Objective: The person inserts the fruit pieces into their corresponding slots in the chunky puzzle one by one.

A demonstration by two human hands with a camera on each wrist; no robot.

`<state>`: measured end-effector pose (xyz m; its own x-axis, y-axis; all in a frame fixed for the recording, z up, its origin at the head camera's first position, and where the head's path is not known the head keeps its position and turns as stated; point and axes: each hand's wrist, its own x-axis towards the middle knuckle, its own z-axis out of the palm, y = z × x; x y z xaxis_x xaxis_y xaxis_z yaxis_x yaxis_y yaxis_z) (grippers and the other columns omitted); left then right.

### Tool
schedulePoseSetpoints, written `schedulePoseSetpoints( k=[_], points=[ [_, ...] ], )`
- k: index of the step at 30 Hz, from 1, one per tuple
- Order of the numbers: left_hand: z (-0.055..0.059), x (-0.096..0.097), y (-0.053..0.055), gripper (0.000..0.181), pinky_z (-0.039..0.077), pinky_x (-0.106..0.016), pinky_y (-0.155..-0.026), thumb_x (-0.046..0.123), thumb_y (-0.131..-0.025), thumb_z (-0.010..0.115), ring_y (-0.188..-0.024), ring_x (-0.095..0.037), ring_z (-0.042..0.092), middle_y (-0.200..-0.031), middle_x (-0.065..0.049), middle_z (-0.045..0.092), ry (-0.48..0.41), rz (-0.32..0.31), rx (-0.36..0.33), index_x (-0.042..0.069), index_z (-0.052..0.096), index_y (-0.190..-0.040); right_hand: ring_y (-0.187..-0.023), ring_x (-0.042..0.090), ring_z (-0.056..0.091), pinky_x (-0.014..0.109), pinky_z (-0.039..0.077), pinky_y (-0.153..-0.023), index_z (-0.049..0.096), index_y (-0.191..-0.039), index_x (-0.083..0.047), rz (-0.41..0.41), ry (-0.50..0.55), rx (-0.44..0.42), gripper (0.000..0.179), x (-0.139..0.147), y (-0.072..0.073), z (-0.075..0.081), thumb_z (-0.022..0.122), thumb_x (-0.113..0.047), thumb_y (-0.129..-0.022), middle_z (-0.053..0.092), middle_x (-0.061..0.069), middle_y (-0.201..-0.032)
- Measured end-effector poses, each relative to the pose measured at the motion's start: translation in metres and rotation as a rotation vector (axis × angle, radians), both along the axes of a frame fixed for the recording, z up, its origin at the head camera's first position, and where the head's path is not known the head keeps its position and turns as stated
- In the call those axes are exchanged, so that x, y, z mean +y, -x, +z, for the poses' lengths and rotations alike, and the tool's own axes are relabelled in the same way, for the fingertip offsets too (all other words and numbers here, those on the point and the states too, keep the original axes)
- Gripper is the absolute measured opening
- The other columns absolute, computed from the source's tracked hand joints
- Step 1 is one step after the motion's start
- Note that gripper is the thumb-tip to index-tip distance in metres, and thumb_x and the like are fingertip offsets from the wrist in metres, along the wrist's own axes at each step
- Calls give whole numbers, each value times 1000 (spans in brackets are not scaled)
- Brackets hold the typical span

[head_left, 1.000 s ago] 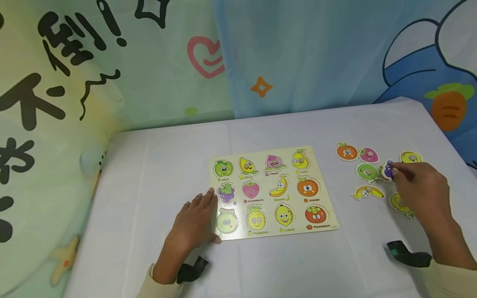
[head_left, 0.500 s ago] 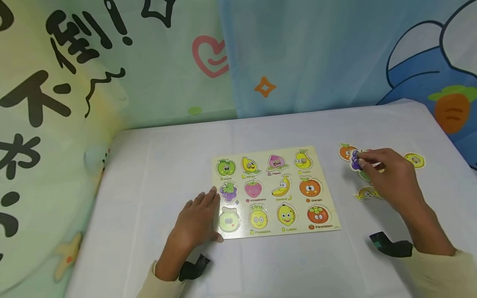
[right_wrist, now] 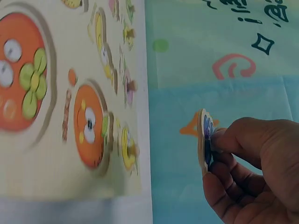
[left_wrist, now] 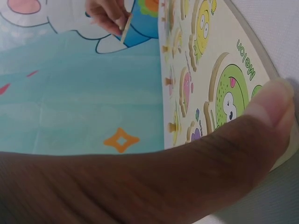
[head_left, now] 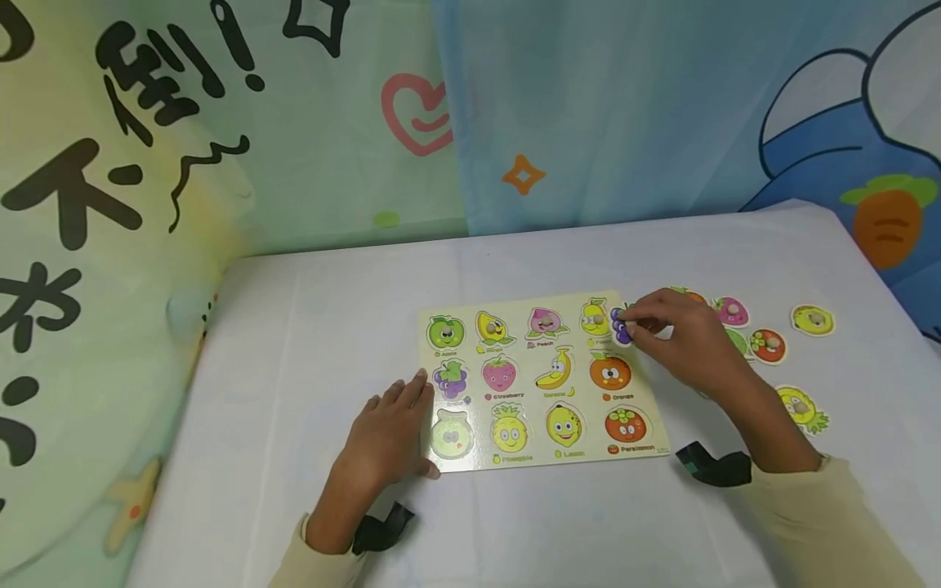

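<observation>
One grape puzzle piece (head_left: 622,333), held up just by the far right corner of the fruit puzzle board (head_left: 481,429); right hand (head_left: 684,335) pinches it, thumb against finger. Left hand (head_left: 384,437) lies at the board's left edge, fingers straight, thumb over the near corner. Piece looks thin wood: likely light, stiff, slick-faced; best hold probably a knob, hidden here

Cream sleeves (head_left: 831,527) meet curved black wrist pieces (head_left: 716,469).
</observation>
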<state>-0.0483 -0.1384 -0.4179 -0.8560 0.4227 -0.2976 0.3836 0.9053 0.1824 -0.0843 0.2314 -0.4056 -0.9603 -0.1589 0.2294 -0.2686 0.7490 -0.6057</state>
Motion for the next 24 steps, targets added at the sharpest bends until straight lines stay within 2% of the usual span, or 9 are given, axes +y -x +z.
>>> schedulePoseSetpoints(
  k=[5, 10, 24],
  points=[
    [0, 0, 0, 111, 35, -56, -105, 31, -56, 96, -135, -39, 37, -154, -12, 34, -4, 6, 0, 2, 40, -147, -78, 15, 52, 19, 42, -63, 75, -99, -3, 67, 35, 1, 16, -17, 8, -3, 70, 2, -84, 63, 3, -93],
    [0, 0, 0, 110, 35, -56, -105, 32, -56, 95, -135, -38, 37, -154, -12, 34, 5, 0, -7, 2, 41, -147, -77, 13, 54, 18, 46, -65, 75, -98, -3, 148, 67, -6, 17, -38, 17, -6, 68, 5, -85, 63, 2, -93],
    [-1, -2, 3, 112, 36, -54, -105, 38, -57, 95, -136, -36, 37, -155, -12, 33, 14, -10, -18, 2, 39, -147, -84, 15, 57, 29, 49, -73, 74, -104, -6, 261, 153, -143, 19, -87, 28, -18, 70, 2, -87, 65, 1, -98]
  ],
)
